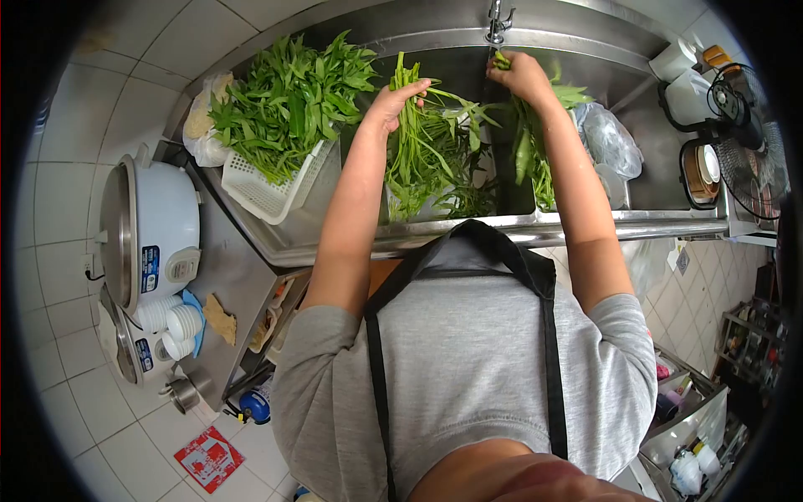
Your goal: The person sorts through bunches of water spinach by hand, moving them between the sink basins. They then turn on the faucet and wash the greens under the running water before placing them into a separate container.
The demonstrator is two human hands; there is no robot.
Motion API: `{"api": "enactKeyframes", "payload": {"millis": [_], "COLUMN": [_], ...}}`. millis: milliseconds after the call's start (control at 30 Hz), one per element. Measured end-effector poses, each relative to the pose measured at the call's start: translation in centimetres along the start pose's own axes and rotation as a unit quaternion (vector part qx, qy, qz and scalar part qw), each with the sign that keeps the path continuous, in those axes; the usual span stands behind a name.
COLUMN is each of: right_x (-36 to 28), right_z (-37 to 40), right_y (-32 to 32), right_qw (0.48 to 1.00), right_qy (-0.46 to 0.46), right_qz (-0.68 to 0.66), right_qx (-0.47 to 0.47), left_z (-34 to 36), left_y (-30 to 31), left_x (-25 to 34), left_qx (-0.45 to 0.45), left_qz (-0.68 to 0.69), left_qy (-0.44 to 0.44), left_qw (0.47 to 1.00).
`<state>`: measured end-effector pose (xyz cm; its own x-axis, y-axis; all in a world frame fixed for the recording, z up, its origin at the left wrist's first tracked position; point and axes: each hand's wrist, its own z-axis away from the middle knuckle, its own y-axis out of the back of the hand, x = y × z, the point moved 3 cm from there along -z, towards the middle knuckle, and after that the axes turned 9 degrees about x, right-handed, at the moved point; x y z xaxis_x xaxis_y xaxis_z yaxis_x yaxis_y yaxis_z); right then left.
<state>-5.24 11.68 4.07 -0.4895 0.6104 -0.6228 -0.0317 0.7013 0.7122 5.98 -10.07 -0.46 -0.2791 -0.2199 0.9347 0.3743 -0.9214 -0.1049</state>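
Note:
My left hand (400, 102) is closed around the stems of a bunch of water spinach (410, 138), whose leafy ends hang down into the middle sink basin. My right hand (520, 75) grips the stems of another bunch (525, 142) just below the faucet (498, 25). Its leaves trail down over the divider between the basins. More loose greens (464, 197) lie in the middle basin under my left hand. To the left, a large heap of the same greens (301, 100) fills a white plastic basket (276, 188) on the sink's drainboard.
Clear plastic bags (611, 138) sit in the right basin. A black fan (749, 138) and white containers (673, 63) stand beyond it. On the left counter are a large rice cooker (155, 234), stacked white bowls (180, 322) and a metal pot (188, 391). The sink's front rail (502, 234) runs before my body.

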Motion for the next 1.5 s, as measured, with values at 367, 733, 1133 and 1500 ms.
{"api": "enactKeyframes", "payload": {"millis": [367, 733, 1133, 1500], "right_x": [-5.2, -4.5, 2.2, 2.2], "right_z": [3.4, 3.3, 2.9, 2.3], "right_y": [-4.6, -4.6, 3.6, 8.4], "right_qw": [0.985, 0.994, 0.841, 0.982], "right_qy": [0.152, 0.108, -0.157, -0.081], "right_qz": [0.067, 0.020, -0.492, -0.167], "right_qx": [0.054, 0.012, 0.162, 0.032], "left_z": [0.7, -0.9, -0.1, -0.2], "left_y": [-2.4, -3.2, -2.7, -3.2], "left_x": [1.2, -0.8, -4.3, -6.9], "left_qx": [0.066, 0.065, 0.109, -0.121], "left_qz": [0.028, 0.078, -0.002, -0.081], "left_qy": [-0.015, -0.057, 0.096, 0.120], "left_qw": [0.997, 0.993, 0.989, 0.982]}}
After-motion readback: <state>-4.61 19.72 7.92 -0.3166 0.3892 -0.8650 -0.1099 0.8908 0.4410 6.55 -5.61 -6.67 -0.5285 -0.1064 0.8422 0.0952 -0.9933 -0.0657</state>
